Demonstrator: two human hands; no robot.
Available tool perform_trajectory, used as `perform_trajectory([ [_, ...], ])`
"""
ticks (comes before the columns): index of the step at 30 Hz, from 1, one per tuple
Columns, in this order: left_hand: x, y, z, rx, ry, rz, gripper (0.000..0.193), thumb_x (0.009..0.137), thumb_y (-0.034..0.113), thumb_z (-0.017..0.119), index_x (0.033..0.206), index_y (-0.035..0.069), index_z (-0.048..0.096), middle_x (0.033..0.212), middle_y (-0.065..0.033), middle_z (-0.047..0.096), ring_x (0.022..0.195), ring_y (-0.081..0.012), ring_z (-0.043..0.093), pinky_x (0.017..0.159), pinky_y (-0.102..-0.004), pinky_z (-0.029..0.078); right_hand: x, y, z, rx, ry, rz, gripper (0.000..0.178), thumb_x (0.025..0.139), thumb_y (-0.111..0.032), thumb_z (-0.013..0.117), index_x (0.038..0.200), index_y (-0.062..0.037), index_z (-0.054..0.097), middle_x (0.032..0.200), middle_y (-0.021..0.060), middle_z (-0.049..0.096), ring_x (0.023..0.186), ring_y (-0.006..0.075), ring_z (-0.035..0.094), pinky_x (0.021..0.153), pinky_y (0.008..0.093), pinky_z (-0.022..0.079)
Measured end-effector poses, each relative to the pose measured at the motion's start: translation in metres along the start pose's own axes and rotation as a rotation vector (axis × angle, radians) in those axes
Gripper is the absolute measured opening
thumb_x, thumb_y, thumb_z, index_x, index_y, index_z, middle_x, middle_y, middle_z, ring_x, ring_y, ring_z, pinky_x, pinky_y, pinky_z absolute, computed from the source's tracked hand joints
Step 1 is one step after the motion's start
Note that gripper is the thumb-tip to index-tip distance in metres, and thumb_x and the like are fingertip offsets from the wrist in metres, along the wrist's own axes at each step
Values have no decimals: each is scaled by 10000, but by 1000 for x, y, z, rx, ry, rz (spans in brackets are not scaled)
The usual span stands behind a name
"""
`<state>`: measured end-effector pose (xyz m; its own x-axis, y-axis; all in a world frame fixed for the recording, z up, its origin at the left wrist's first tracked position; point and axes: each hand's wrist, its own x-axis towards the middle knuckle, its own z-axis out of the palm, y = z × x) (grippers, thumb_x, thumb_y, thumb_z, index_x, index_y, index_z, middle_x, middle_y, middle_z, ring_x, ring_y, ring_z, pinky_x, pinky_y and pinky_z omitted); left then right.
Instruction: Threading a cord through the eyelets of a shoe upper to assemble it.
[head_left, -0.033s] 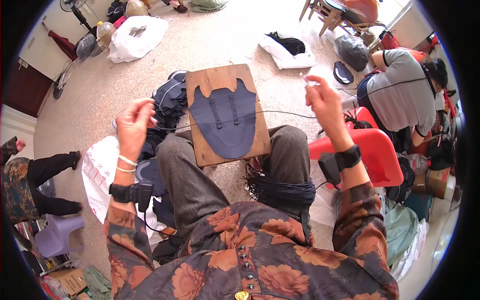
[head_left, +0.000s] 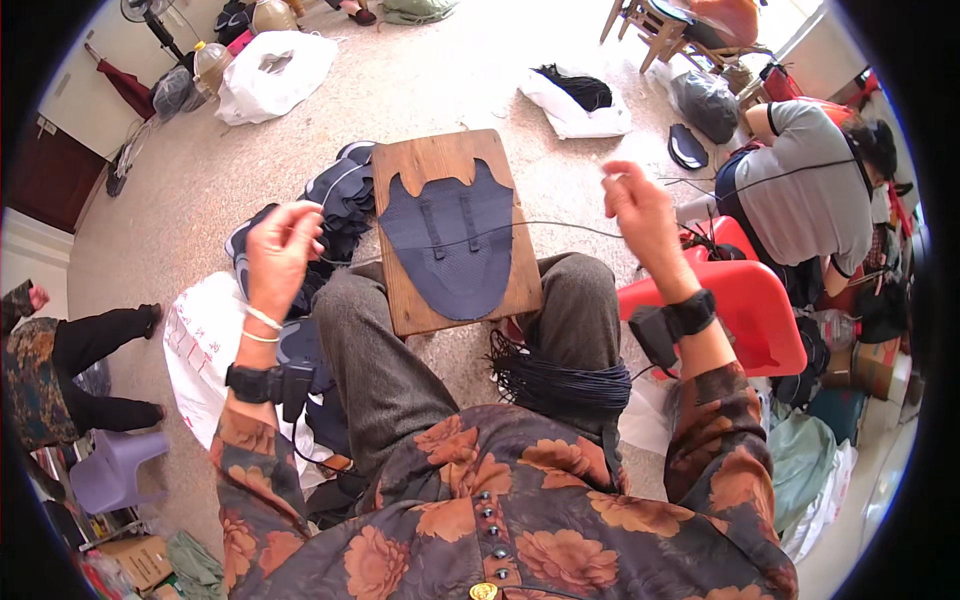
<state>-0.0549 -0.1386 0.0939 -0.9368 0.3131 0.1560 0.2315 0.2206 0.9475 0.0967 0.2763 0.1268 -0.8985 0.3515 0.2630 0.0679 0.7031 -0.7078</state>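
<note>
On a wooden board (head_left: 385,290) across my knees lies a flat dark blue shoe upper (head_left: 455,285) with two dark strips down its middle. A thin dark cord (head_left: 555,223) stretches over the piece, running between my two raised hands. To the left of the board my left hand (head_left: 280,250) pinches one end of the cord. Right of the board, my right hand (head_left: 640,205) is closed with its fingertips pressed together at the other end. A thick bundle of dark cords (head_left: 570,385) is wrapped around my right thigh.
A pile of dark cut pieces (head_left: 340,190) sits left of the board, near a white bag (head_left: 195,325). On the right are a red plastic stool (head_left: 735,310) and a bent-over person (head_left: 800,185). Farther off, a white bag (head_left: 585,115) holds black cords.
My left hand has shifted slightly right, toward the board. The right hand has dropped a little and its fingers have changed position. The board and upper have barely moved.
</note>
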Motion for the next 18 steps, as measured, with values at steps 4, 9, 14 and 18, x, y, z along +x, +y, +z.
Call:
perform_trajectory([
  [4,6,-10,17,539,-49,297,95,920,31,663,992,-22,693,808,-27,648,643,-66,561,575,-240,455,5,19,25,-304,-78,-67,164,998,-219,554,1041,-78,627,812,215,680,828,427,666,689,514,516],
  [9,9,-12,27,566,-137,291,83,894,31,661,961,-7,693,832,-112,668,691,-196,633,638,-303,492,10,39,30,-273,-107,-110,122,955,-157,596,992,-63,665,862,197,679,831,404,671,712,479,525],
  [14,1,-30,84,624,-178,380,43,844,51,680,873,28,659,857,-133,611,864,-331,616,789,-407,497,-7,31,92,-24,-256,-151,52,864,-45,649,891,-29,690,884,159,625,890,362,636,796,431,510],
  [18,-2,-37,134,507,-149,331,49,821,62,707,848,39,673,846,-114,607,858,-308,601,790,-393,482,-12,23,130,-13,-364,-147,60,871,-58,634,898,-30,679,881,168,608,878,373,626,805,447,510],
])
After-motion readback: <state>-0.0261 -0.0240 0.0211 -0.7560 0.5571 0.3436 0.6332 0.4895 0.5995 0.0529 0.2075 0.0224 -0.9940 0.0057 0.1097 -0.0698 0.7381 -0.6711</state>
